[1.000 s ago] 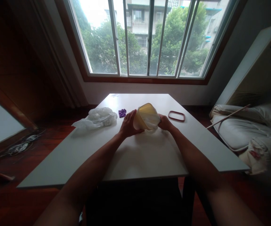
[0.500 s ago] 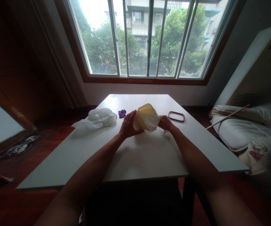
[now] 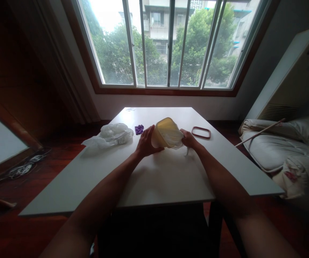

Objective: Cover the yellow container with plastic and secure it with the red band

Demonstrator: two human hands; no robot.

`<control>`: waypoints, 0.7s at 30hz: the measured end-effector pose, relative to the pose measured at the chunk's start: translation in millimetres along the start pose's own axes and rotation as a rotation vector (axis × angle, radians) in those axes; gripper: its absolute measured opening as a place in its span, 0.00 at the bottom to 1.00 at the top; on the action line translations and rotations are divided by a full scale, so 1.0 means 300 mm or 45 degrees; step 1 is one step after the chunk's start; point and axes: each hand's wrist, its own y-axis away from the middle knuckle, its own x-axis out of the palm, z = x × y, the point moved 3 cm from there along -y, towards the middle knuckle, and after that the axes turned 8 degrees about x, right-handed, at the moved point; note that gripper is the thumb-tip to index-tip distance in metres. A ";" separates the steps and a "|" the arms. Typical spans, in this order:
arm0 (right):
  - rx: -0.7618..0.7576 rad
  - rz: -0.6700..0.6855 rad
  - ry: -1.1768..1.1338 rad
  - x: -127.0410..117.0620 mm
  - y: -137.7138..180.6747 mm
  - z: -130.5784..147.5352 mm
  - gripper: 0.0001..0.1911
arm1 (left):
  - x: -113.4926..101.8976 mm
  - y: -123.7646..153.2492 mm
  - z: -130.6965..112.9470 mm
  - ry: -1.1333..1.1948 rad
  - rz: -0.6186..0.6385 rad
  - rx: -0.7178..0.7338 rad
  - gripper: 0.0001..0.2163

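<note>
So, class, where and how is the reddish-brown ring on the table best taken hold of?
Probably pinch the ring by its near long side, from above: it lies flat on the table, thin and open in the middle, leaving room inside. The right hand is nearer, but holds plastic film.

You can read no lettering, label, brand, number or sign anywhere, from upper left to lower right.
</note>
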 end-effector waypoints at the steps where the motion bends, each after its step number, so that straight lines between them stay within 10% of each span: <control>1: -0.011 -0.005 -0.025 -0.003 -0.002 0.002 0.16 | 0.001 0.002 0.004 0.004 0.001 -0.015 0.60; 9: -0.096 0.039 -0.140 -0.022 0.001 0.036 0.16 | 0.012 0.020 0.050 0.067 -0.046 -0.153 0.62; 18: -0.047 0.126 0.042 0.004 0.024 0.052 0.53 | 0.016 0.027 0.065 0.083 -0.090 -0.218 0.64; 21: -0.041 0.070 0.247 0.020 0.014 0.047 0.44 | 0.015 0.027 0.064 0.075 -0.098 -0.193 0.63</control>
